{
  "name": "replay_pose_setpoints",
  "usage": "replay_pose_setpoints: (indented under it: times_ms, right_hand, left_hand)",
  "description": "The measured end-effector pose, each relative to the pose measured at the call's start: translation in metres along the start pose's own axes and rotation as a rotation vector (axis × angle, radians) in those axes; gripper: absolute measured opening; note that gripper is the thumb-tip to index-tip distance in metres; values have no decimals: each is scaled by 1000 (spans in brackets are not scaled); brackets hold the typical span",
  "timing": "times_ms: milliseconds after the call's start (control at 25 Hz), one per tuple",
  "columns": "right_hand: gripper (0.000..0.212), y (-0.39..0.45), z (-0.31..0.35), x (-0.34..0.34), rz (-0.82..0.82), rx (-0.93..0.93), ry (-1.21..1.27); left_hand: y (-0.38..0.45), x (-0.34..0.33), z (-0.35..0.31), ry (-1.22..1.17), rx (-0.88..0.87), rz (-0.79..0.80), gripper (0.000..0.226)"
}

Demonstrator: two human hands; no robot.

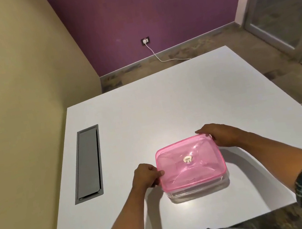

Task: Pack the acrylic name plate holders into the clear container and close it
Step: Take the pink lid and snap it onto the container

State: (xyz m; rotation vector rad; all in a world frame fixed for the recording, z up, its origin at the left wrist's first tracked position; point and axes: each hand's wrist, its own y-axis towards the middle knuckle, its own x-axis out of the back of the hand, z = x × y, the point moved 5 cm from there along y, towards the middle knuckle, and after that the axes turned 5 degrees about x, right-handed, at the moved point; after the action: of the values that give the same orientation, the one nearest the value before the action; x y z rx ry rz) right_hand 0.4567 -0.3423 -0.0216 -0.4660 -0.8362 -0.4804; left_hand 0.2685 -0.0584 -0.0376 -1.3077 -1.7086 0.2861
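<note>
A clear rectangular container point(198, 191) stands on the white table point(164, 102), near its front edge. A translucent pink lid point(189, 161) with a small white knob in its middle lies on top of it. My left hand point(147, 176) grips the lid's left edge, thumb on top. My right hand point(219, 135) holds the lid's far right corner, fingers along the back rim. I cannot make out any name plate holders through the pink lid and clear wall.
A grey cable flap point(88, 163) is set into the table at the left. A yellow wall runs along the left side. A white cable point(158, 56) runs from a wall socket across the floor behind the table.
</note>
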Motion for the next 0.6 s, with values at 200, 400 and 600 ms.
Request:
replay_pose_setpoints:
  times_ms: [200, 400, 600]
  right_hand:
    - [45, 1, -5, -8, 40, 7, -143]
    - [38, 2, -7, -13, 46, -50, -147]
    - [32, -1, -24, -20, -4, -259, 127]
  left_hand:
    - [-3, -3, -5, 155, -7, 19, 26]
    - [-9, -9, -5, 305, -26, 14, 29]
    - [-14, -22, 4, 302, -5, 133, 40]
